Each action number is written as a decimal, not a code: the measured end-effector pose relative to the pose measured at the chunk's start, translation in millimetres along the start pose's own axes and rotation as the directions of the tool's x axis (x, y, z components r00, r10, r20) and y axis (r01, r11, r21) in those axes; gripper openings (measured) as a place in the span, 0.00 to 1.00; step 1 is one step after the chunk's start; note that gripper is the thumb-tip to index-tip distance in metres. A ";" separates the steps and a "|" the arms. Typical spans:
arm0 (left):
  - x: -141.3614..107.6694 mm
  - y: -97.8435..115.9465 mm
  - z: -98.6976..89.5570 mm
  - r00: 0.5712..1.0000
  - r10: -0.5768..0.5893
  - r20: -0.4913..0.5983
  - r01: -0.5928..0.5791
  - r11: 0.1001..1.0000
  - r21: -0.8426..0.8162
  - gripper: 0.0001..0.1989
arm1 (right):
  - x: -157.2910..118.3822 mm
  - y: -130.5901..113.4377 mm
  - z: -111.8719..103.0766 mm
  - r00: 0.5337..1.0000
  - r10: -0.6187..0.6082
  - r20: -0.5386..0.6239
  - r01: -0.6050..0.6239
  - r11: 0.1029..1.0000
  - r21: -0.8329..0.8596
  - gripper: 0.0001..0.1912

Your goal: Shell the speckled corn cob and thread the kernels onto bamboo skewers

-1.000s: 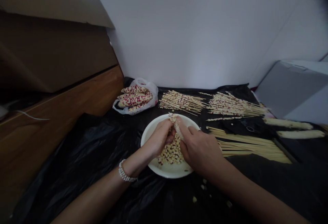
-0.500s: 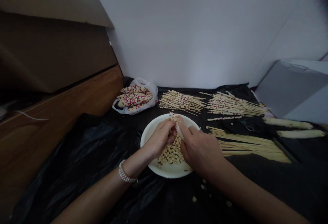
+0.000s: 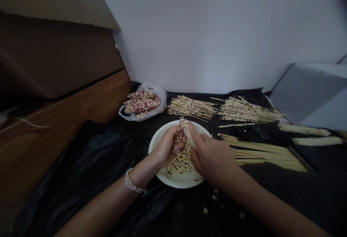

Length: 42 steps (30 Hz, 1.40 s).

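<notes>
Speckled corn ears (image 3: 142, 103) in a plastic bag, left hand (image 3: 169, 146) half-curled, contact with the cob unclear, loose kernels (image 3: 181, 161) partly hidden beneath, corn cob (image 3: 188, 134) above the white bowl (image 3: 162, 177), gripped by right hand (image 3: 213, 155), its fingertips obscured.

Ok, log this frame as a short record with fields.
right hand: grips a partly stripped corn cob
left hand: cupped beside it
white bowl: under both hands, loose kernels inside
plastic bag: kernel-covered cobs
kernel-threaded skewers: two piles, far side
bare skewers: right of bowl
stripped cobs: two, far right
</notes>
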State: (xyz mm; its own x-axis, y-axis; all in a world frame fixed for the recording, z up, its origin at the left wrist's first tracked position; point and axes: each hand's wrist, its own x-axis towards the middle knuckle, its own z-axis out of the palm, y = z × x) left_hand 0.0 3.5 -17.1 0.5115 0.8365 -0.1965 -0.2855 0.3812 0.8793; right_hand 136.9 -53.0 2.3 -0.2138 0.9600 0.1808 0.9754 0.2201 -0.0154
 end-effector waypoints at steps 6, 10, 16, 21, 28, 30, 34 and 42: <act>1.5 -4.5 4.9 0.986 0.100 -0.132 -0.078 0.984 0.160 0.14 | -1.6 -3.1 4.8 0.998 -0.045 -0.035 0.042 0.997 -0.068 0.35; 0.5 -4.4 6.6 0.978 0.136 -0.158 -0.109 0.979 0.170 0.10 | -2.2 -3.7 4.9 0.998 -0.047 -0.033 0.046 0.998 -0.049 0.36; -0.8 2.3 3.0 0.999 0.032 -0.038 -0.031 0.999 0.004 0.10 | 0.1 -1.4 0.6 1.000 -0.026 -0.009 0.026 0.998 -0.049 0.34; 0.1 0.9 3.1 0.996 0.050 -0.077 -0.045 0.997 0.062 0.16 | 0.0 -1.6 3.7 0.998 -0.049 -0.032 0.047 0.996 -0.070 0.35; 1.4 -3.1 3.4 0.987 0.092 -0.131 -0.080 0.992 0.098 0.08 | -2.1 -1.7 2.7 0.997 -0.070 -0.029 0.069 0.997 -0.038 0.35; 0.3 -0.6 2.5 0.995 0.061 -0.076 -0.058 0.997 0.045 0.06 | -1.7 -1.4 2.9 0.998 -0.048 -0.036 0.046 0.997 -0.060 0.35; -0.8 4.4 1.7 0.999 0.021 -0.025 -0.022 0.999 -0.039 0.10 | -0.7 0.2 4.2 0.997 -0.030 -0.065 0.025 0.997 -0.075 0.34; -3.0 7.2 7.5 0.989 0.076 -0.124 -0.078 0.997 -0.006 0.13 | 2.6 9.2 -0.1 0.997 -0.061 -0.053 0.080 0.852 0.518 0.32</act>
State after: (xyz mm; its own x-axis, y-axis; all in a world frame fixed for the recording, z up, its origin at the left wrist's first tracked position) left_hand 2.5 0.8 -7.0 0.3834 0.9056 -0.1812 -0.3294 0.3174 0.8892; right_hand 145.3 -48.5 2.8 -0.2701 0.9341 0.2334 0.7855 0.3540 -0.5077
